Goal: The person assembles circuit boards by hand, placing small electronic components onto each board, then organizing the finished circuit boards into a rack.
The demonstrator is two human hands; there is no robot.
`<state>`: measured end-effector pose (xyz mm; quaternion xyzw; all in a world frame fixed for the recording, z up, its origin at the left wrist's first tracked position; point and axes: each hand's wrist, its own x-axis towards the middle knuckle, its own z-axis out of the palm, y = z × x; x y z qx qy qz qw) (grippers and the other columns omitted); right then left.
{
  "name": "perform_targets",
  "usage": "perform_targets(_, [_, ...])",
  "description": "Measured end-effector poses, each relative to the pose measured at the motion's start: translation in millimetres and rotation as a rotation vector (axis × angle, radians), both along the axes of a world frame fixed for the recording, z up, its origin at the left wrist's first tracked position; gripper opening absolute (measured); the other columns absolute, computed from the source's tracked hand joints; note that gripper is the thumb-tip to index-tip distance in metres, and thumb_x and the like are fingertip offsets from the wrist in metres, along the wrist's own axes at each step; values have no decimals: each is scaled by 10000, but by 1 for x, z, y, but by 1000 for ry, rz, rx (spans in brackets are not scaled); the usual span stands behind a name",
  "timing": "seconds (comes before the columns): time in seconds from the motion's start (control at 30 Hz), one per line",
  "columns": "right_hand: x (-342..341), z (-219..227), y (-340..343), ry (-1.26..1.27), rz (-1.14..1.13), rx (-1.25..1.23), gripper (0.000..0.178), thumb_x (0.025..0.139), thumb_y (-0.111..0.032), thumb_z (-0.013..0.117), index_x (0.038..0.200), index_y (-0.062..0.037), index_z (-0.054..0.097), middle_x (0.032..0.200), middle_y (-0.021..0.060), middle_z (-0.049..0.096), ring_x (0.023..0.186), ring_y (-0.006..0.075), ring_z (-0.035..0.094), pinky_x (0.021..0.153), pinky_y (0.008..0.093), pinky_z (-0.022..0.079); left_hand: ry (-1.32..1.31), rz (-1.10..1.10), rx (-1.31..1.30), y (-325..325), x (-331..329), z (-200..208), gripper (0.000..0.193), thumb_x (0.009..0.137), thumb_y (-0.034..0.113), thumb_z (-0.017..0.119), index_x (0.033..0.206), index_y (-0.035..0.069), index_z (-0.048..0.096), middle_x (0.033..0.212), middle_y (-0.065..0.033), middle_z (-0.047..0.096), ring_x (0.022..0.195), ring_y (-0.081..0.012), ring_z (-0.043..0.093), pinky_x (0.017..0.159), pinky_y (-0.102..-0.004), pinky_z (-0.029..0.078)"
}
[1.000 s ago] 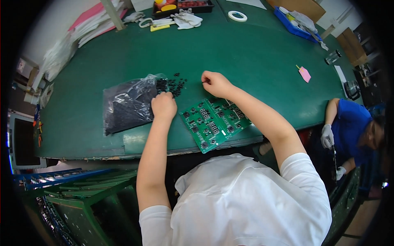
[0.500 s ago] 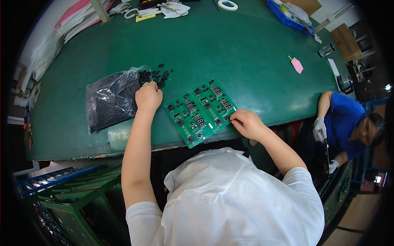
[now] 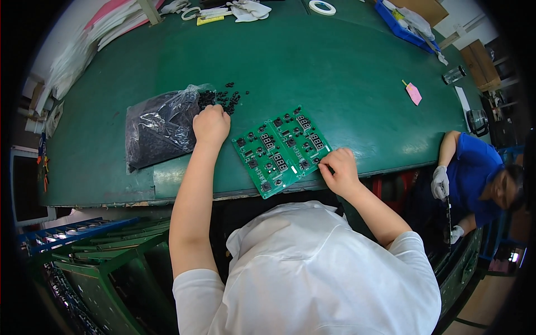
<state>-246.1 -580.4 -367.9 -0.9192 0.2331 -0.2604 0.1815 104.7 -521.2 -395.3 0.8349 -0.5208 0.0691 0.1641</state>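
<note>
A green circuit board (image 3: pixel 288 149) with several digit displays and small black buttons lies at an angle near the table's front edge. At its right edge, my right hand (image 3: pixel 341 169) has thumb and forefinger pinched together by a black button; whatever they hold is too small to tell. Left of the board, my left hand (image 3: pixel 211 127) is closed, its fingers curled down at the near side of a heap of small black parts (image 3: pixel 228 100). These parts spill from the mouth of a clear plastic bag (image 3: pixel 161 131) full of black pieces. My left fingertips are hidden.
The green table (image 3: pixel 335 67) carries a pink tag (image 3: pixel 413 93), a white tape roll (image 3: pixel 322 7), a blue bin (image 3: pixel 406 28) and a glass jar (image 3: pixel 454 75). White sheets (image 3: pixel 84 53) are stacked far left. At right sits a co-worker in blue (image 3: pixel 474 167), with gloved hands.
The whole view has shifted a little, so everything sits slightly further right. My left hand stays at the black parts and my right hand stays at the board's right edge.
</note>
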Motion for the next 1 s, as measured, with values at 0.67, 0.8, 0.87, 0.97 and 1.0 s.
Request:
perform_targets(0.67, [-3, -16, 0, -199, -24, -85, 160, 684, -50, 678, 826, -66, 605, 853, 73, 558, 828, 278, 524, 764, 398, 376, 393, -475, -276, 96, -164, 36, 98, 721, 118, 699, 806, 109, 652, 933, -24, 628, 970, -238, 564, 982, -499, 303])
perform_targets(0.8, [-6, -17, 3, -213, -37, -50, 165, 685, -45, 672, 836, -62, 609, 863, 82, 562, 833, 285, 526, 774, 402, 378, 339, -423, -222, 96, -169, 28, 109, 705, 135, 715, 794, 123, 653, 971, -6, 609, 1023, -233, 532, 1022, -527, 257])
perform_targets(0.87, [-7, -17, 3, -225, -37, -47, 167, 685, -43, 669, 841, -62, 612, 865, 82, 564, 836, 286, 526, 776, 402, 379, 328, -422, -197, 98, -168, 26, 103, 708, 141, 712, 790, 125, 652, 968, -6, 601, 1023, -239, 530, 1024, -530, 259])
perform_targets(0.97, [-7, -18, 1, -231, -34, -38, 185, 684, -43, 668, 860, -63, 613, 870, 83, 568, 843, 290, 527, 779, 404, 378, 260, -447, -194, 100, -168, 21, 134, 718, 153, 703, 838, 123, 651, 973, -19, 597, 1022, -248, 527, 1019, -532, 265])
perform_targets(1.0, [-5, -18, -3, -245, -35, -48, 188, 692, -67, 671, 872, -66, 616, 871, 77, 574, 840, 285, 531, 771, 404, 378, 258, -450, -194, 102, -168, 21, 134, 718, 153, 703, 838, 123, 651, 973, -19, 597, 1022, -248, 527, 1019, -532, 265])
